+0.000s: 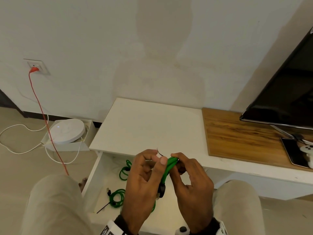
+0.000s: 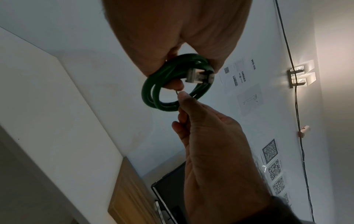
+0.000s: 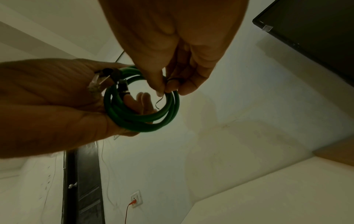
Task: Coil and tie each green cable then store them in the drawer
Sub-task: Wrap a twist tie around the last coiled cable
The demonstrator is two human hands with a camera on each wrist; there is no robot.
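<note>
Over the open white drawer (image 1: 108,167), both hands hold a coiled green cable (image 1: 166,168). My left hand (image 1: 158,156) grips the coil (image 3: 145,119) by one side, with its plugs (image 3: 95,84) against the palm. My right hand (image 1: 179,160) curls over the coil's top and pinches a thin black tie (image 3: 159,101) against it; the tie's end (image 1: 160,152) sticks up between the hands. In the left wrist view the right hand (image 2: 182,97) pinches at the coil (image 2: 151,97). Two more green cables (image 1: 124,170) (image 1: 116,197) lie in the drawer beside a loose black tie (image 1: 103,208).
The white cabinet top (image 1: 149,126) lies behind the drawer, with a wooden top (image 1: 237,136) and a black TV (image 1: 288,82) to its right. A white game controller (image 1: 307,150) sits under the TV. A round white device on a box (image 1: 66,130) and an orange cord (image 1: 44,119) are on the floor at left.
</note>
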